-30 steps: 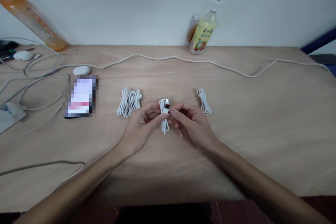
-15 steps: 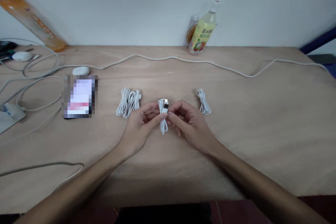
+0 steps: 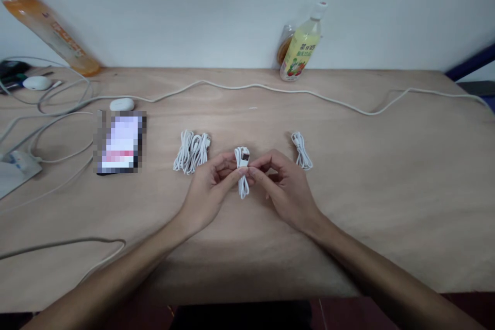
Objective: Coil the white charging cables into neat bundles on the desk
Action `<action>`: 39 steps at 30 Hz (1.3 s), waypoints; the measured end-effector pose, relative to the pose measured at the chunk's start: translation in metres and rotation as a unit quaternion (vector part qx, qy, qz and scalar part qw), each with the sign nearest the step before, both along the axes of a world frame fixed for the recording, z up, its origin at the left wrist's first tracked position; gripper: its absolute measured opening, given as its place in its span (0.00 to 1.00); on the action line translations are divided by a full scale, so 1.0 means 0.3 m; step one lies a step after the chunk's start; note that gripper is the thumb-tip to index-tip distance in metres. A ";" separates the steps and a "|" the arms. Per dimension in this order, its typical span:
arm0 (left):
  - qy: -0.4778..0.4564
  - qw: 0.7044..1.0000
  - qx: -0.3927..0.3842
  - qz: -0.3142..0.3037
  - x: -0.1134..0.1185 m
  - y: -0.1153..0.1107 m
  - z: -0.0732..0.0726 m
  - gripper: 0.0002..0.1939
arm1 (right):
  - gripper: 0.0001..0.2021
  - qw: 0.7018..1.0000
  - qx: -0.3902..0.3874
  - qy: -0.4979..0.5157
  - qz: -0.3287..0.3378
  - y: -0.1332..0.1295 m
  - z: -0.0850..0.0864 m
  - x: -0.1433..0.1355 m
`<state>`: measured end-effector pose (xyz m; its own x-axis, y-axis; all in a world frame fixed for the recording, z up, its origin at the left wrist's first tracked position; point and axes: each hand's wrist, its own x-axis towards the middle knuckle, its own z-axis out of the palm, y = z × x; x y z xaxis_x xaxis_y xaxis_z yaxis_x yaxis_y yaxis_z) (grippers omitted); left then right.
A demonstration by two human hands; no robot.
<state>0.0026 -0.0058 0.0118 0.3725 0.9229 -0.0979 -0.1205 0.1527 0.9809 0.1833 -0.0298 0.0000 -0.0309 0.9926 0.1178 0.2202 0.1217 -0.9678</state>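
Observation:
A white USB cable (image 3: 242,185), folded into a small bundle with its metal plug at the top, is held upright just above the table. My left hand (image 3: 211,188) pinches the bundle from the left, thumb across its middle. From the right, my right hand (image 3: 284,185) has thumb and forefinger closed at the same spot; its other fingers curl behind. Beyond my left hand lie several bundled white cables (image 3: 191,152) side by side. One more white cable bundle (image 3: 301,150) rests past my right hand.
A phone (image 3: 120,142) with a blurred screen and a white earbud case (image 3: 122,104) lie to the left, near tangled cords and a power strip (image 3: 17,170). A long white cord (image 3: 270,88) crosses the back. Drink bottles (image 3: 303,46) and an orange bottle (image 3: 58,36) stand by the wall.
The view has shifted slightly. Both hands stay on the cable bundle, and its plug now appears turned or tilted a little. The other bundles have not moved.

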 end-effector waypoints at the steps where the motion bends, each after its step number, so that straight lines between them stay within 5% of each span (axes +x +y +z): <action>1: -0.001 1.000 -0.012 -0.001 0.000 0.000 -0.001 0.11 | 0.06 1.000 0.017 -0.018 -0.009 -0.003 0.000 -0.003; 11: -0.088 0.974 -0.204 0.051 0.008 -0.007 0.021 0.25 | 0.07 0.946 0.252 -0.202 -0.021 -0.008 -0.018 -0.003; 15: -0.092 0.976 -0.191 0.054 0.004 -0.008 0.030 0.36 | 0.07 0.937 0.278 -0.212 -0.013 -0.008 -0.016 0.002; 21: 0.018 0.999 0.003 0.026 -0.005 -0.007 0.021 0.17 | 0.06 0.992 0.107 -0.063 -0.023 -0.012 0.004 -0.008; 25: 0.093 0.988 0.122 0.030 -0.013 -0.015 0.005 0.14 | 0.11 0.997 -0.025 0.075 -0.026 0.002 0.005 -0.008; 32: 0.239 0.892 0.375 0.087 -0.036 -0.015 -0.015 0.13 | 0.20 0.981 -0.103 0.164 0.003 0.025 0.007 0.007; 35: 0.233 0.885 0.397 0.064 -0.038 -0.012 -0.013 0.10 | 0.19 0.978 -0.122 0.169 0.025 0.024 0.006 0.009; 39: 0.195 0.929 0.305 0.073 -0.027 -0.016 -0.008 0.06 | 0.17 0.977 -0.126 0.169 0.034 0.020 0.003 0.009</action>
<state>-0.0055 -0.0105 0.0093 0.2856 0.8884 0.3595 0.2859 -0.4370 0.8528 0.1861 -0.0237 0.0009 -0.0995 0.9883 -0.1153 -0.1178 -0.1268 -0.9849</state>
